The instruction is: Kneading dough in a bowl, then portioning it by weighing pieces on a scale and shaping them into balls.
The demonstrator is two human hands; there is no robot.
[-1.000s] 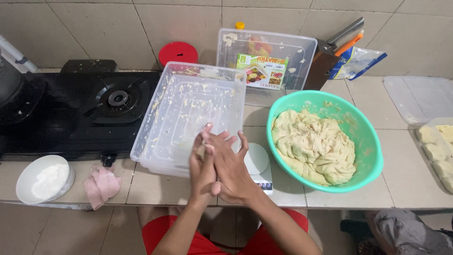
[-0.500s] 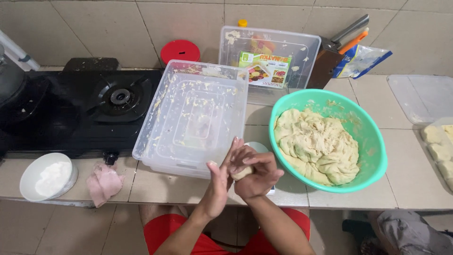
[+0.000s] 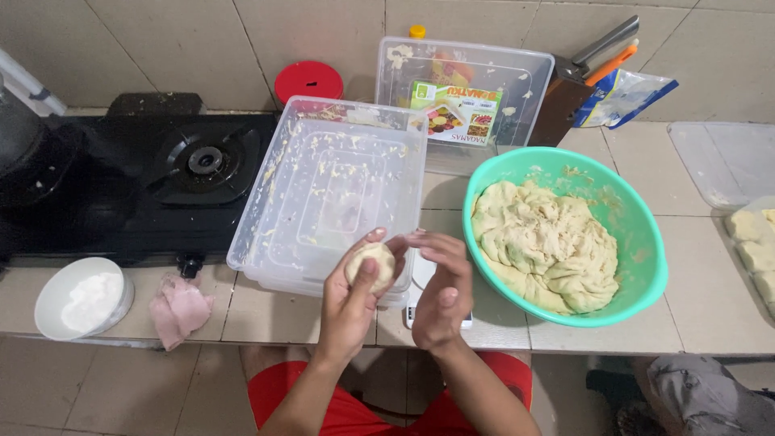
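On the tiled counter (image 3: 613, 339), the left hand (image 3: 351, 303) grips a dough ball (image 3: 370, 265); right hand (image 3: 440, 295) released beside it.

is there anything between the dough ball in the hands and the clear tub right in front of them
Nothing visible. The left hand holds the dough ball right at the near rim of the clear tub, with the right hand beside it. The tub is open on top and holds only dough smears.

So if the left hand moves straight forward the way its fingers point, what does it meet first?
Probably the clear plastic tub: the left hand, holding a dough ball, points at its near wall, though depth is unclear.
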